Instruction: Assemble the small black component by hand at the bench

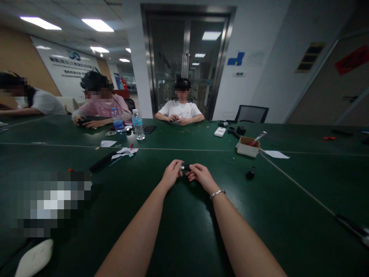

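One slim silver-and-black object pinched by left hand and right hand, both curled nearly closed; desk beneath; open box beyond right hand.

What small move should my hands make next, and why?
I'd probably steady the small black-and-silver item with your left hand and gently try a twist with your right hand. It bridges the gap between your hands, the left at its silver end, the right at its black end. Whether those parts separate is too small to tell.
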Demonstrator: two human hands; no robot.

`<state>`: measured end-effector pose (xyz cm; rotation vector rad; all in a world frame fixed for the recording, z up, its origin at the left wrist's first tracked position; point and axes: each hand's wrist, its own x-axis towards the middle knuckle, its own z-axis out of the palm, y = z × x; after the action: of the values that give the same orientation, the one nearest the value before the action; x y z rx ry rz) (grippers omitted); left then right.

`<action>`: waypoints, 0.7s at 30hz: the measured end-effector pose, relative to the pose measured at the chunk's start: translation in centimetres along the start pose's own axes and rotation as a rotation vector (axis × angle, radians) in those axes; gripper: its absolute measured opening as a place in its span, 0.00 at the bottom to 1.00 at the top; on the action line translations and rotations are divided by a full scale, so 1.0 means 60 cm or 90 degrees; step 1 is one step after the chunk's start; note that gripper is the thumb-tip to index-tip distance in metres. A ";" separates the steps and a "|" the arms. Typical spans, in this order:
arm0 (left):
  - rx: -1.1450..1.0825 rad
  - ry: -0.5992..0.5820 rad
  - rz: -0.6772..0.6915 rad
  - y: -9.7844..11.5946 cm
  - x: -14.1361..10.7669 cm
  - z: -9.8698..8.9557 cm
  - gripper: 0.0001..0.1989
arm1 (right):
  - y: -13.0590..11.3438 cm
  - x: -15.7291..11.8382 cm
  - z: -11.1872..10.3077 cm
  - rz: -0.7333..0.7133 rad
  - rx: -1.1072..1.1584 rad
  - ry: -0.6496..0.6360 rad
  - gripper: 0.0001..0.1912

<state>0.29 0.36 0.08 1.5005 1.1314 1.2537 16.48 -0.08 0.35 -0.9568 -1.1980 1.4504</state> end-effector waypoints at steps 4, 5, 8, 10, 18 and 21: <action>-0.009 0.000 0.007 -0.002 0.001 -0.001 0.15 | 0.001 0.001 0.001 0.003 0.001 0.005 0.11; -0.017 -0.003 0.006 -0.003 0.001 -0.002 0.15 | 0.001 0.002 0.001 0.003 0.002 0.005 0.11; -0.025 -0.012 0.003 -0.003 0.002 -0.001 0.15 | 0.001 0.001 0.002 0.004 -0.002 0.004 0.10; -0.020 -0.012 0.001 -0.003 0.002 -0.001 0.14 | 0.000 0.000 0.002 0.004 -0.005 0.006 0.10; -0.021 -0.012 -0.011 -0.001 0.003 0.001 0.14 | -0.004 0.001 0.003 0.012 -0.002 0.002 0.11; -0.020 -0.014 -0.013 0.000 0.003 0.001 0.16 | -0.005 0.001 0.003 0.008 0.000 0.001 0.11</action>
<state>0.33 0.51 0.11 1.4727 1.1041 1.2332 16.34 -0.08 0.67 -0.9666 -1.1937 1.4592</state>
